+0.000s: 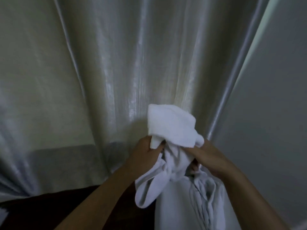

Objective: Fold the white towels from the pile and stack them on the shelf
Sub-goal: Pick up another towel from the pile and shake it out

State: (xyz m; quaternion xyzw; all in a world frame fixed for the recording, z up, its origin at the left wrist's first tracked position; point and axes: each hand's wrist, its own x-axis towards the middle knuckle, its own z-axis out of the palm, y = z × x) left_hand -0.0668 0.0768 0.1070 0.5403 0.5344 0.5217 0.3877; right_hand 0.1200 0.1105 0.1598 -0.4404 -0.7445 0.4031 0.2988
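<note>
Fingers of the left hand [146,151] are closed on a corner of the white towel [171,125], with the thumb pressed on the cloth near its lower left edge. At the far left hangs a pale, shiny curtain [83,80] in long folds, and under it is a dark surface [41,211]; I cannot tell what this surface is. Both forearms come up from the bottom of the view and meet in the middle, in front of the curtain. One part of the towel stands up above the two hands, and the rest is bunched between them and hangs down in loose folds toward the bottom edge. To the right, the right hand [206,156] grips the bunched cloth, its fingers curled down into the fabric. Beyond it, at the far right, is a plain grey wall [274,113].
</note>
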